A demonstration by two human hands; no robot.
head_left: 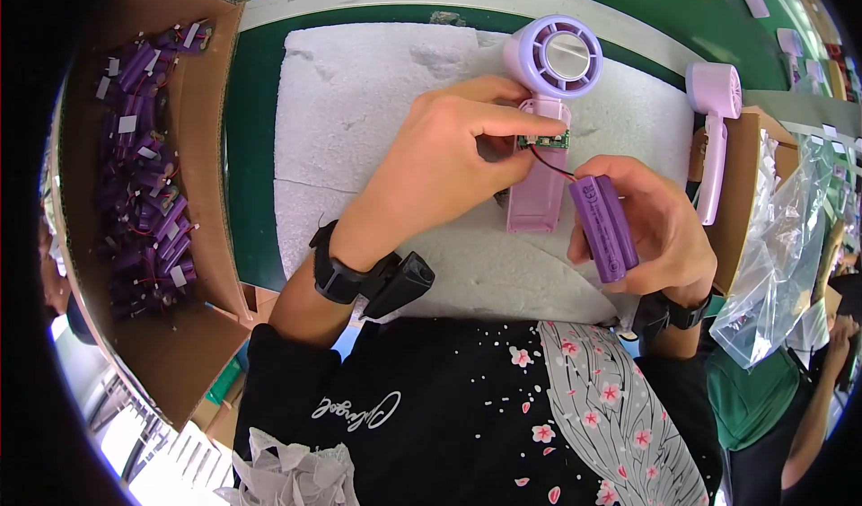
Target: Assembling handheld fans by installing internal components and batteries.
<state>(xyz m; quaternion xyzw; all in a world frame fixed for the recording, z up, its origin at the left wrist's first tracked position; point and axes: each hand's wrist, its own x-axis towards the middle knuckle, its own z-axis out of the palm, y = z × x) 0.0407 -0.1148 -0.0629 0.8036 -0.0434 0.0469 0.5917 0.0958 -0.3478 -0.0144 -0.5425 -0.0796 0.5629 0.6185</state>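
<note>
A purple handheld fan [539,61] lies on the white foam pad [359,84], its round head away from me and its open pink handle shell [537,196] toward me. My left hand [440,151] closes on the fan's neck, thumb and fingers around a small green circuit board [546,140] at the top of the handle. From the board, thin dark and red wires [550,163] run to a purple battery pack [605,228]. My right hand [664,228] grips that pack to the right of the handle, tilted and apart from the shell.
A cardboard box [202,138] of several purple battery packs [148,174] with wires stands at left. At right, another fan [714,120] rests by a smaller box [741,201] and a clear plastic bag [772,255]. Another person's arm [813,416] shows at the lower right.
</note>
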